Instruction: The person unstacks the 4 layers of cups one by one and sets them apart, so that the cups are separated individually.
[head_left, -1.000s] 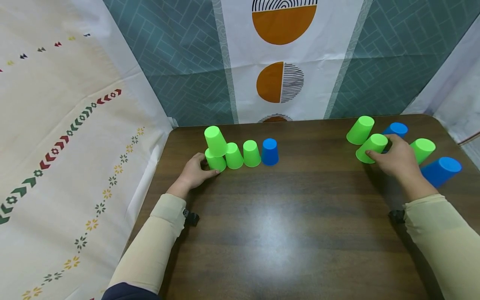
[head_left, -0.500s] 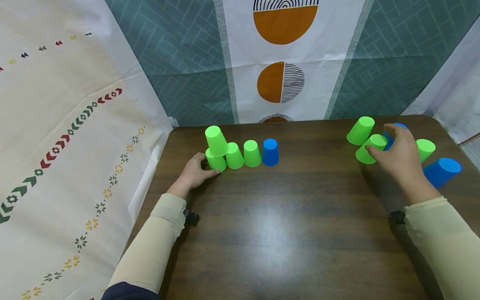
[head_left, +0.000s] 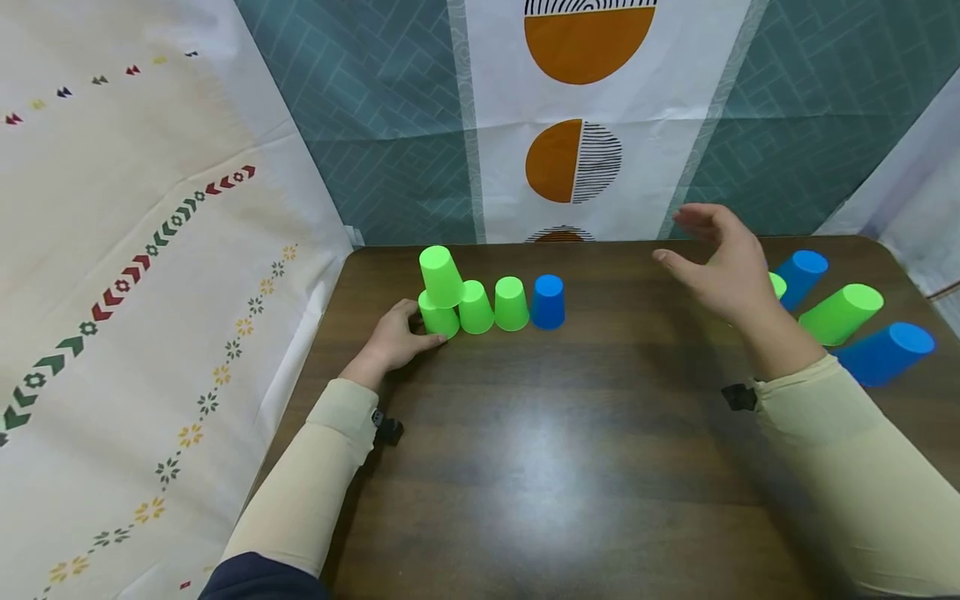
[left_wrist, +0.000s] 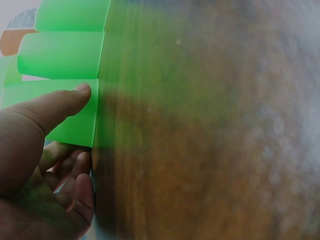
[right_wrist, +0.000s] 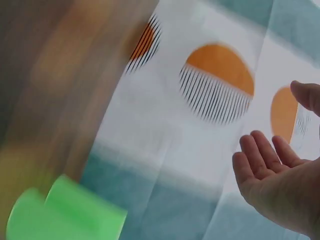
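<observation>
Near the back left of the table, green plastic cups stand upside down in a row, with one green cup (head_left: 441,277) stacked on top. My left hand (head_left: 393,337) holds the leftmost bottom green cup (head_left: 439,318), thumb on its near side and fingers curled round behind. To the right in that row are two green cups, a middle one (head_left: 476,308) and another (head_left: 512,305), then a blue cup (head_left: 548,302). My right hand (head_left: 723,258) is in the air above the back right, thumb and fingers spread apart, holding nothing. In the right wrist view, green cups (right_wrist: 92,210) lie below it, blurred.
At the right stand a blue cup (head_left: 801,277), a green cup (head_left: 842,313) and another blue cup (head_left: 887,353). My right forearm partly hides more green cups there. The brown table (head_left: 487,467) ends at a patterned curtain (head_left: 375,125) behind.
My right hand has left the green cup on the right, rising and moving left with spread fingers. My left hand stays on its cup. The head view has shifted slightly.
</observation>
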